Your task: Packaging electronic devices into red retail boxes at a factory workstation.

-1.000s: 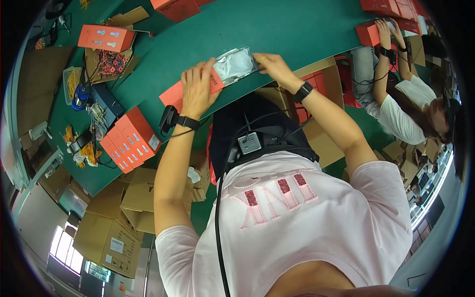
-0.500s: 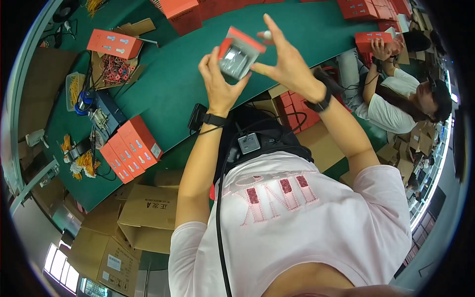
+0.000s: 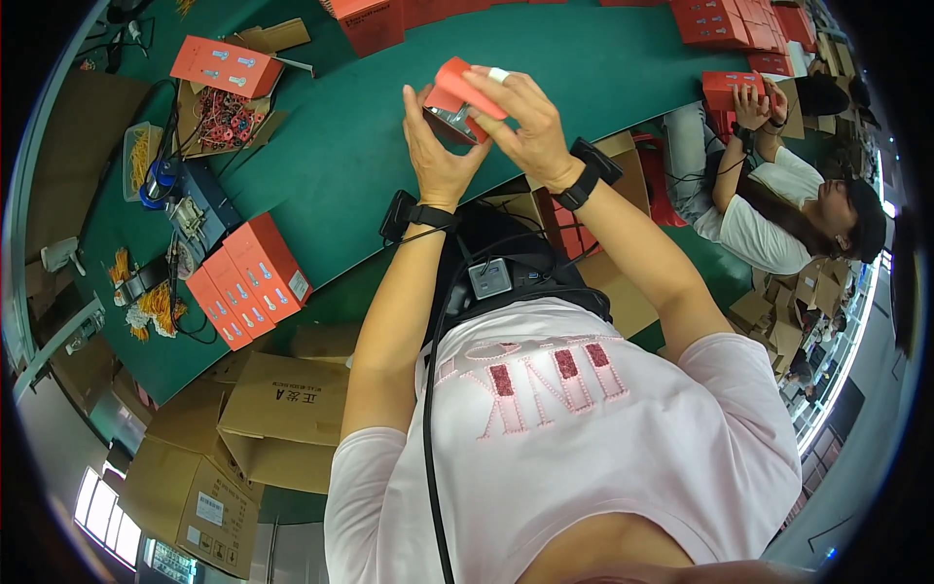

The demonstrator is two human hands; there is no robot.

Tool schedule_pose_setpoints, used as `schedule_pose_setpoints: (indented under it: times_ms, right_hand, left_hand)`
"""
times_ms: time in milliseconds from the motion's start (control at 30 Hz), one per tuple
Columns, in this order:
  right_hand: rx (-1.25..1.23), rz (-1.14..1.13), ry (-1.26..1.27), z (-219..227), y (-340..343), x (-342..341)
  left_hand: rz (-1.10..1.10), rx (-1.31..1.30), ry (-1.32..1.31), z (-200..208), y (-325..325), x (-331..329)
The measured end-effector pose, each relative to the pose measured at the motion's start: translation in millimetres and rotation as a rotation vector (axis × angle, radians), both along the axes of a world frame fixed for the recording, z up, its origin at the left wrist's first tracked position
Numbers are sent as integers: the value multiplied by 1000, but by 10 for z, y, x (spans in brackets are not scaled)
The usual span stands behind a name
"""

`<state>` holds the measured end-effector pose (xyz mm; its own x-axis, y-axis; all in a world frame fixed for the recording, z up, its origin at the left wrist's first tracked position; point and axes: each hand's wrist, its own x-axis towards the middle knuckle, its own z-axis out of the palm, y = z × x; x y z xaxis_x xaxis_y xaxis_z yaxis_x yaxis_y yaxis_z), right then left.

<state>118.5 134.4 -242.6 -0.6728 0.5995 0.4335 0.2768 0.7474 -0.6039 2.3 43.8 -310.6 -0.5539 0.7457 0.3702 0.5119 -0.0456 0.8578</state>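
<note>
Above the green table, my left hand (image 3: 437, 162) grips a small red box (image 3: 449, 125) from its left and lower sides, fingers wrapped round it. Something shiny, silvery and clear shows inside; its kind I cannot make out. My right hand (image 3: 533, 125) holds the box's red lid flap (image 3: 455, 80) between thumb and fingers. The flap stands bent up and curved over the opening. A white band circles one right finger. Both wrists carry black straps with small black devices.
Red boxes (image 3: 255, 277) stand at the table's left edge, beside a blue-grey device (image 3: 209, 209). A carton of red-and-black wired parts (image 3: 222, 122) lies beyond. More red boxes (image 3: 365, 21) line the far side. At right, a seated co-worker (image 3: 764, 214) holds a red box (image 3: 730, 90).
My right hand has moved left from beside the box onto its lid flap. The box has turned, and its flap is now bent over the opening. The left hand keeps its hold.
</note>
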Motion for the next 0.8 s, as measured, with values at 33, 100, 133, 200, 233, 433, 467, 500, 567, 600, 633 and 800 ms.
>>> schedule_pose_setpoints:
  times_ms: [33,100,133,200,233,433,467,500,567,600,633,800]
  right_hand:
    - [44,7,-7,3,-55,-76]
    - [3,33,-8,38,-139,-102]
    - [2,41,-2,28,-149,-95]
    - [-129,-21,75,-40,-165,-66]
    - [-221,-81,97,-65,-166,-62]
    - [-665,-73,45,-216,0,28]
    - [-509,-62,5,-159,22,-3]
    - [-515,-60,7,-182,28,5]
    - [-146,80,-157,-186,96,22]
    - [-147,79,-157,-191,83,31]
    - [-58,117,-151,-139,44,18]
    - [89,61,-208,-114,-105,-13]
  left_hand:
    - [24,4,-47,-18,11,4]
    - [10,-38,-50,-50,13,-8]
    - [-4,-80,-54,-93,-7,-26]
    - [-16,-106,-80,-185,-58,-38]
    - [-32,-145,-118,-194,-63,-41]
    - [22,-2,40,-112,-87,-36]
    - [-47,-33,67,-126,-77,-72]
    - [-116,-64,91,-137,-88,-90]
    - [-108,-99,41,-174,-103,-123]
    - [-119,-85,102,-203,-95,-168]
    - [-126,-73,163,-222,-101,-186]
    - [-34,2,-61,-227,-115,-64]
